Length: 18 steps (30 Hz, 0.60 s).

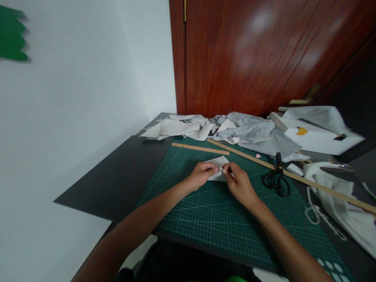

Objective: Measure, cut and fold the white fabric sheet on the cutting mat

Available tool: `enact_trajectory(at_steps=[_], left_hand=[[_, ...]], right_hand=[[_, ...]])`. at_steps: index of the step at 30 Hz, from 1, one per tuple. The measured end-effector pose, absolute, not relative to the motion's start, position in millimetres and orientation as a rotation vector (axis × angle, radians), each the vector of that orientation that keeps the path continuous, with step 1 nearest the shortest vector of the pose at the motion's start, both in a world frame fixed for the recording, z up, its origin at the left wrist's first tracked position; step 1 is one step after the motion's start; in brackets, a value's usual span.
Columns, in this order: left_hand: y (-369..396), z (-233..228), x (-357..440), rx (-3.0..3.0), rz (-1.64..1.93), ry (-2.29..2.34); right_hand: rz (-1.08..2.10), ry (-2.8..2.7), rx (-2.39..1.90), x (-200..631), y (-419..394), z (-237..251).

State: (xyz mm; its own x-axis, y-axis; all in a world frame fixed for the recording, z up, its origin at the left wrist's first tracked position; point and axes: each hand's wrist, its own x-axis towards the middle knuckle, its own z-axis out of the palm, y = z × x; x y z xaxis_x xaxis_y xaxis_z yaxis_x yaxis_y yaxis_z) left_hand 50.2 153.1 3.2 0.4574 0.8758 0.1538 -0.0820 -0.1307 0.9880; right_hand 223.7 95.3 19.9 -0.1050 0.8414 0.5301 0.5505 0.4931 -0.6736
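Over the green cutting mat [188,207], my left hand [202,173] and my right hand [239,182] meet fingertip to fingertip. Both are closed in a pinch on a small pale strip [220,169], too small to tell whether it is fabric or cord. Directly beneath my fingers is a whitish flat piece [219,177], like cloth or paper, partly covered by my hands. A short wooden ruler [199,148] lies just beyond it.
A long wooden ruler [252,158] runs diagonally across the right side. Black scissors [276,180] rest against it. Heaped grey and cream fabric [246,127] lines the back, beside a white box [320,137]. A drawstring cloth [337,196] lies at right; a wall stands left.
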Motion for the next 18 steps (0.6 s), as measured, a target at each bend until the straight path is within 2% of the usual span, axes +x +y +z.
enact_trajectory(at_steps=[10,18], left_hand=[[155,0,50,1.582,0.955,0.710],[151,0,53,1.559,1.096,0.800]], right_hand=[[0.422,-1.586,-1.211,218,99,9],[0.258,-1.631,-1.302,212,94,14]])
